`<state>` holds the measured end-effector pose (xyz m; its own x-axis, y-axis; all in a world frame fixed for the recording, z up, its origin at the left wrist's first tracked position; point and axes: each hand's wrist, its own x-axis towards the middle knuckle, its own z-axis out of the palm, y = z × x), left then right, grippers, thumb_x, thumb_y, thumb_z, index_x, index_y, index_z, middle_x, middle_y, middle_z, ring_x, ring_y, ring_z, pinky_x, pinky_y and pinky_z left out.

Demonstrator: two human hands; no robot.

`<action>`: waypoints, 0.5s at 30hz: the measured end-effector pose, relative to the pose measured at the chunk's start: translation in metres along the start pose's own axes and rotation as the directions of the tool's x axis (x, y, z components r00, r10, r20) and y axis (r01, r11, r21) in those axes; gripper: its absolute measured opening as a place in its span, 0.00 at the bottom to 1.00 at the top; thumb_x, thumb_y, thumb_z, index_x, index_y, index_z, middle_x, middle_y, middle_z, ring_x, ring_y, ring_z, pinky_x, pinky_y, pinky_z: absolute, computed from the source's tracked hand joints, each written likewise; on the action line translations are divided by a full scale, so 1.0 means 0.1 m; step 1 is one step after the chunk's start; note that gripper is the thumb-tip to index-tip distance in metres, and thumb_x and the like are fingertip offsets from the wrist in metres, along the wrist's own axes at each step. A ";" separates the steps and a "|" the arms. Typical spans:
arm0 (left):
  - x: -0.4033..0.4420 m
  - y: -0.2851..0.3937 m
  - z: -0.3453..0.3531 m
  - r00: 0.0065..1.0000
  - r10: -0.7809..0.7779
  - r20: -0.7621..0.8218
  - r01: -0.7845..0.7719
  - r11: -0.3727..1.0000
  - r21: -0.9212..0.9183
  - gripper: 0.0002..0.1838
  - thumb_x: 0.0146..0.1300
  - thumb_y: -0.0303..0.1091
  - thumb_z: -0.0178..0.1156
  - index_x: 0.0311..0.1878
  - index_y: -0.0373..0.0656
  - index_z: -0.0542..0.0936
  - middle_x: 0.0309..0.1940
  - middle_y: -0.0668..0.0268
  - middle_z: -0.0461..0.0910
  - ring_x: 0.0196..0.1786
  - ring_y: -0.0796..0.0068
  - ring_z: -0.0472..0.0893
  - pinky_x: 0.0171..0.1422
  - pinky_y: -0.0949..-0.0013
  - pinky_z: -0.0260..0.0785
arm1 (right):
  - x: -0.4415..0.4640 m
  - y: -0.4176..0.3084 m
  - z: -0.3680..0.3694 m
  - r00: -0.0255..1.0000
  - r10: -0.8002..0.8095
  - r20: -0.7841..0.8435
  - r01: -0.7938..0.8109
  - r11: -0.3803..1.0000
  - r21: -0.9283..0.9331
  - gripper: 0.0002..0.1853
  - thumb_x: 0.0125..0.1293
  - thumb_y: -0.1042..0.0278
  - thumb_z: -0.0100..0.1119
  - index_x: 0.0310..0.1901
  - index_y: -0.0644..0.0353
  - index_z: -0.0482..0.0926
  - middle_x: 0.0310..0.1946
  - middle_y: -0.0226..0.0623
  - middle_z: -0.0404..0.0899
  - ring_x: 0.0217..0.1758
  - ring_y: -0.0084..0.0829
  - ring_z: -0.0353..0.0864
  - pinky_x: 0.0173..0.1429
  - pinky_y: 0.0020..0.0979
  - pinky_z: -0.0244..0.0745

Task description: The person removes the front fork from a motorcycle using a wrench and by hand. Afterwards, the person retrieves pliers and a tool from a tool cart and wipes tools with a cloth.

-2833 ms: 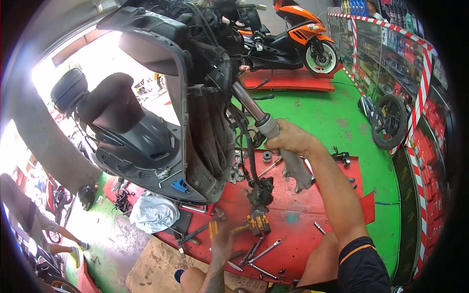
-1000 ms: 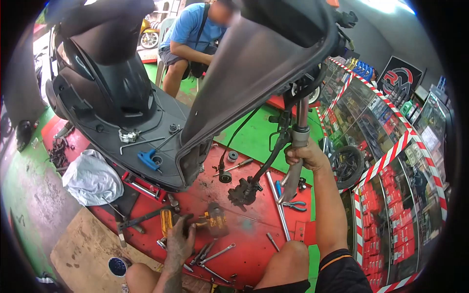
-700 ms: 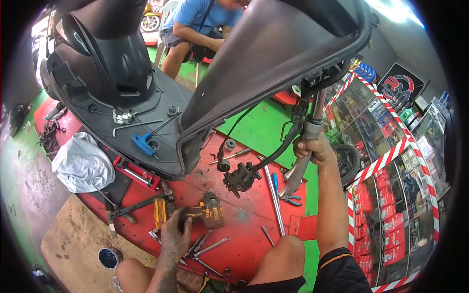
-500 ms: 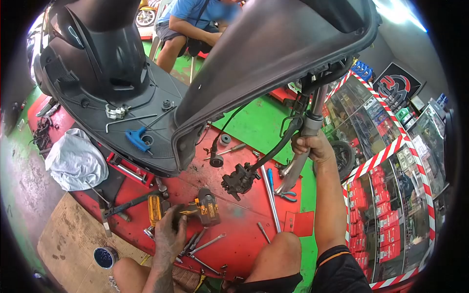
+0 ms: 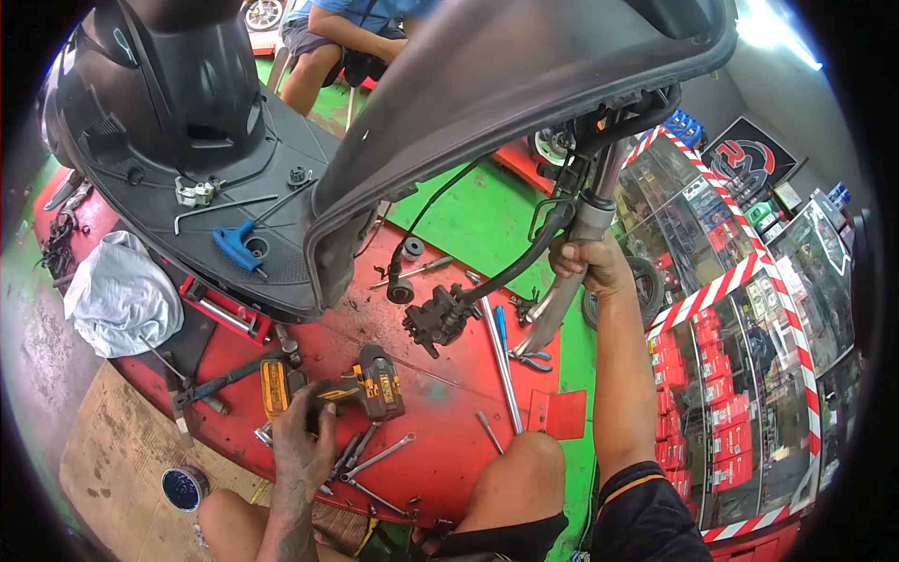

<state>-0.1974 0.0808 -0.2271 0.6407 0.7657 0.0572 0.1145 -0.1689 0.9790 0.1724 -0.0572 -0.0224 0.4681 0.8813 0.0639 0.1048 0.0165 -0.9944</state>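
My right hand (image 5: 595, 262) is wrapped round the grey lower tube of the scooter's front fork (image 5: 560, 307), just under its collar. My left hand (image 5: 304, 426) is closed round the handle of a yellow and black impact driver (image 5: 379, 382), low over the red platform. A black brake caliper (image 5: 436, 318) hangs on its hose to the left of the fork. Wrenches (image 5: 382, 452) lie just right of my left hand. The scooter's black front panel (image 5: 487, 84) slants above the caliper.
On the scooter's footboard (image 5: 159, 211) lies a blue-handled tool (image 5: 239, 245). A white cloth (image 5: 125, 295) and a hammer (image 5: 286, 345) rest on the red platform (image 5: 459, 478). Glass display cases (image 5: 721, 318) stand at right. A seated person (image 5: 342, 37) is at the back.
My view has swung from the scooter's side to the platform and display cases. My right hand still holds the fork. The impact driver now appears in my left hand's grip, no longer blurred.
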 end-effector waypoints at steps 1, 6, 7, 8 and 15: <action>0.00 0.00 0.00 1.000 0.003 0.000 -0.003 1.000 0.001 0.15 0.68 0.23 0.56 0.57 0.32 0.77 0.33 0.58 0.85 0.37 0.71 0.85 0.43 0.69 0.75 | 0.00 0.00 0.00 1.000 0.000 -0.001 0.000 1.000 0.001 0.21 0.50 0.74 0.70 0.46 0.61 0.74 0.17 0.25 0.65 0.16 0.19 0.62 0.24 0.28 0.62; 0.00 0.03 -0.02 1.000 -0.018 0.001 0.018 1.000 0.001 0.15 0.68 0.23 0.56 0.56 0.32 0.77 0.33 0.58 0.85 0.36 0.71 0.85 0.43 0.68 0.75 | 0.00 -0.01 0.03 1.000 -0.002 -0.007 0.002 1.000 -0.003 0.20 0.50 0.74 0.70 0.45 0.61 0.74 0.17 0.26 0.66 0.16 0.19 0.62 0.24 0.28 0.63; 0.00 0.03 -0.01 1.000 -0.009 -0.007 0.009 1.000 -0.002 0.15 0.68 0.23 0.56 0.56 0.33 0.77 0.33 0.58 0.85 0.36 0.71 0.85 0.44 0.68 0.75 | 0.00 -0.01 0.02 1.000 0.000 -0.011 0.000 1.000 0.001 0.20 0.50 0.74 0.70 0.45 0.61 0.74 0.17 0.26 0.66 0.16 0.19 0.62 0.24 0.28 0.63; 0.00 0.03 0.00 1.000 0.000 -0.016 0.000 1.000 -0.005 0.15 0.68 0.23 0.56 0.56 0.33 0.77 0.33 0.58 0.85 0.36 0.71 0.85 0.44 0.68 0.75 | 0.00 0.00 0.00 1.000 0.002 -0.014 -0.002 1.000 0.005 0.20 0.50 0.74 0.70 0.45 0.61 0.74 0.17 0.26 0.66 0.16 0.19 0.62 0.24 0.28 0.63; 0.01 -0.03 0.02 0.999 0.032 -0.033 -0.032 0.999 -0.017 0.15 0.68 0.27 0.57 0.56 0.32 0.77 0.30 0.60 0.81 0.31 0.75 0.80 0.37 0.69 0.72 | 0.00 -0.05 0.01 0.999 0.041 0.029 -0.042 0.999 0.026 0.19 0.54 0.78 0.68 0.44 0.57 0.70 0.18 0.31 0.67 0.19 0.26 0.67 0.29 0.34 0.67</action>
<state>-0.1957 0.0814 -0.2302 0.6183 0.7802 0.0949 0.0804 -0.1829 0.9798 0.1705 -0.0567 -0.0175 0.4465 0.8946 0.0202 0.0626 -0.0087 -0.9980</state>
